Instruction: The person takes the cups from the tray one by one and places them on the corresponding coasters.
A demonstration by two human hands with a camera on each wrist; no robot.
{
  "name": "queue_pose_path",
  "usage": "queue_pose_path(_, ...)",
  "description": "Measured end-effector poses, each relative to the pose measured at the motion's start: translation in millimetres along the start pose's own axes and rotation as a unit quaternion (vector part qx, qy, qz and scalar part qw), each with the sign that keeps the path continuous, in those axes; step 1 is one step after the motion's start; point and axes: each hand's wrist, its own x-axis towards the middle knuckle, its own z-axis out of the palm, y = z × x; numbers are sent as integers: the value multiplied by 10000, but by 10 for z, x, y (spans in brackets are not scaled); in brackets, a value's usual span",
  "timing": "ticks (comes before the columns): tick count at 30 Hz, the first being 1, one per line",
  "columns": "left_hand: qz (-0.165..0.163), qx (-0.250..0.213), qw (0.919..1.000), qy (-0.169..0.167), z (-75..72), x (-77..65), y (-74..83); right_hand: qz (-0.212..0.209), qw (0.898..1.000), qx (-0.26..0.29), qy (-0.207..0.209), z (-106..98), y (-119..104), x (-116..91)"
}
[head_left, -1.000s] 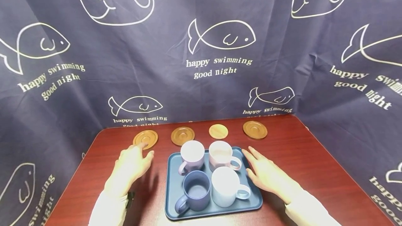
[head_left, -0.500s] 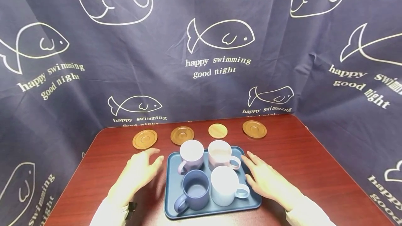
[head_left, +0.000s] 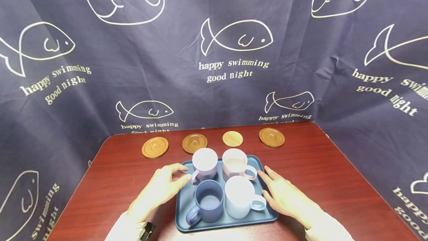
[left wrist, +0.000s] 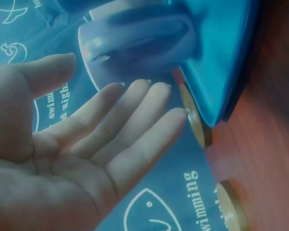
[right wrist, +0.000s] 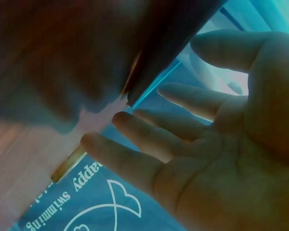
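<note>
A blue tray (head_left: 247, 224) carries a lilac mug (head_left: 205, 161) at back left and a pale pink mug (head_left: 234, 161) at back right. In front stand a dark blue mug (head_left: 209, 200) and a light blue mug (head_left: 238, 198). My left hand (head_left: 162, 187) reaches over the tray's left edge, fingertips close to the lilac mug and its handle. The left wrist view shows its fingers (left wrist: 135, 130) loosely extended with nothing in them; whether they touch the mug I cannot tell. Beside the tray's right edge lies my right hand (head_left: 289, 196), its fingers (right wrist: 130, 163) spread and holding nothing.
Behind the tray, wooden coasters line the back of the reddish-brown table (head_left: 110, 174): two at left (head_left: 155, 147) and centre-left (head_left: 194, 143), a smaller pale coaster (head_left: 232, 138), and one at right (head_left: 271, 137). A dark patterned curtain (head_left: 187, 96) surrounds the table.
My left hand has moved right and toward me, from the leftmost coaster to beside the lilac mug. The right hand, tray and mugs have stayed about where they were.
</note>
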Motion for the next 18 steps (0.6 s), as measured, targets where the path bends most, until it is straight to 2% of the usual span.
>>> queue_pose_path(6, 33, -309, 9995, -23, 90, 8, -10, -41, 9999, -105, -5, 20, 6, -27)
queue_pose_path(13, -1, -340, 9994, -116, 171, 26, -37, -288, 9989, -276, 250, 77, 20, -33)
queue_pose_path(18, 100, -424, 9990, -48, 196, 47, -42, -347, 9984, -318, 309, 87, 15, -28)
